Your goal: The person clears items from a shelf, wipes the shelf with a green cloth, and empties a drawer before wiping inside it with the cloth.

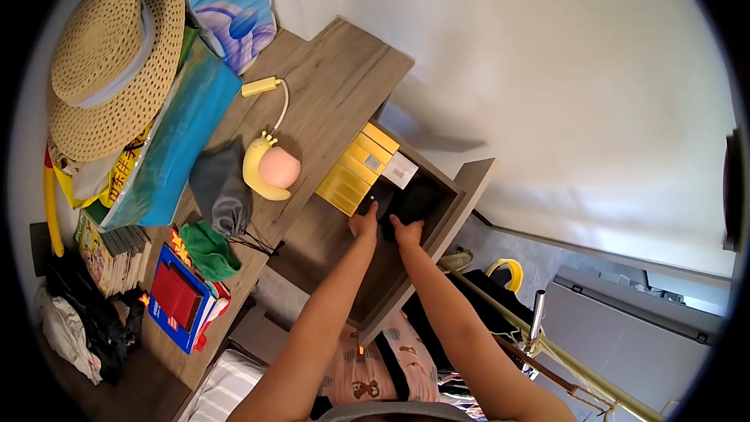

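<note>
Both my hands reach into an open drawer (312, 246) of a wood-look desk. My left hand (364, 223) is closed at a dark, box-like object (380, 192) beside the yellow boxes; its fingers are partly hidden. Just to the right, my right hand (407, 233) grips the near end of a black object (416, 197), thumb on its left side. The exact kind of both dark things cannot be made out. Several yellow boxes (357, 168) stand in a row at the drawer's far side, with a white labelled box (399, 170) next to them.
On the desktop (328, 70) are a yellow snail-shaped lamp (266, 170) with a cable, a grey pouch (223, 187), a green cloth (209, 252) and a blue book (176, 305). A straw hat (109, 55) rests on bags at left. A metal rack (562, 359) stands at lower right.
</note>
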A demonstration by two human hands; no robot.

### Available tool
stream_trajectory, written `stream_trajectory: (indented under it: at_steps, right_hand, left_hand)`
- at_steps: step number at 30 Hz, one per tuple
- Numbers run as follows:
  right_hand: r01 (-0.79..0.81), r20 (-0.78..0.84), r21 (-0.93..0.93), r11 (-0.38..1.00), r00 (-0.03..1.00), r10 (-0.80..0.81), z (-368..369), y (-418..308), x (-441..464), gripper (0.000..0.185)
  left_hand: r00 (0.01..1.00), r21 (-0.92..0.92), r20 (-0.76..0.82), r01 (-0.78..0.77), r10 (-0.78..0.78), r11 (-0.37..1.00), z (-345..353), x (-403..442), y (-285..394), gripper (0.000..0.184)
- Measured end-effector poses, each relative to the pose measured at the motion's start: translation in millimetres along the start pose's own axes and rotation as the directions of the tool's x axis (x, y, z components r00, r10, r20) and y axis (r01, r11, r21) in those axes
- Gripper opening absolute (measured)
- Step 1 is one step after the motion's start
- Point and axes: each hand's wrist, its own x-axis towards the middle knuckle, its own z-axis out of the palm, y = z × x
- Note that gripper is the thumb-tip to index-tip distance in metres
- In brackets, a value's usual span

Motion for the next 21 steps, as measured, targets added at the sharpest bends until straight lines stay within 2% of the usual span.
stream_trajectory:
  at_steps: [2, 3, 4, 6, 7, 9, 12, 13, 16, 18, 19, 21]
  right_hand:
    - [0.023, -0.016, -0.017, 1.000, 1.000, -0.023, 0, 0, -4, 0.095]
    - [0.032, -0.021, -0.002, 0.999, 0.999, -0.032, 1, 3, -3, 0.097]
    - [0.040, -0.026, 0.013, 0.999, 0.999, -0.039, 2, 1, -5, 0.099]
    - [-0.068, -0.061, 0.006, 0.998, 0.996, 0.069, 1, -11, -12, 0.101]
    - [-0.121, -0.078, 0.005, 0.993, 0.990, 0.121, 0, -18, -17, 0.102]
    - [-0.149, -0.080, 0.178, 0.973, 0.983, 0.166, -5, -25, -28, 0.101]
    - [-0.124, -0.030, 0.476, 0.871, 0.987, 0.156, -17, -29, -45, 0.097]
    - [-0.112, -0.001, 0.572, 0.812, 0.990, 0.138, -23, -30, -56, 0.096]
    - [-0.016, -0.053, 0.595, 0.804, 0.997, 0.059, -50, -39, -102, 0.089]
    - [0.090, -0.089, 0.587, 0.804, 0.995, -0.046, -66, -50, -134, 0.087]
    - [0.191, -0.117, 0.547, 0.815, 0.981, -0.152, -68, -56, -150, 0.083]
    - [0.300, -0.089, 0.504, 0.810, 0.951, -0.297, -63, -64, -167, 0.078]
  left_hand:
    - [0.999, -0.075, 0.046, -0.014, 0.018, 0.997, -3, 10, -7, 0.058]
    - [0.987, -0.026, 0.151, 0.055, -0.051, 0.998, -9, 10, 1, 0.070]
    - [0.965, -0.014, 0.249, 0.085, -0.079, 0.996, -15, 8, 7, 0.069]
    - [0.890, 0.020, 0.436, 0.137, -0.132, 0.990, -26, 3, 19, 0.067]
    - [0.891, 0.004, 0.434, 0.144, -0.132, 0.990, -30, -5, 25, 0.065]
    - [0.892, -0.023, 0.431, 0.160, -0.134, 0.987, -35, -27, 29, 0.061]
    - [0.940, -0.022, 0.340, -0.032, 0.038, 0.999, -46, -44, 15, 0.042]
    - [0.921, -0.047, 0.377, -0.086, 0.098, 0.995, -54, -50, 10, 0.040]
    - [0.843, -0.133, 0.458, -0.249, 0.282, 0.959, -89, -66, 1, 0.035]
    - [0.816, -0.316, 0.419, -0.280, 0.398, 0.907, -122, -81, 3, 0.033]
    - [0.802, -0.405, 0.390, -0.293, 0.453, 0.866, -139, -90, 10, 0.033]
    - [0.842, -0.464, 0.291, -0.291, 0.455, 0.836, -179, -100, 30, 0.032]
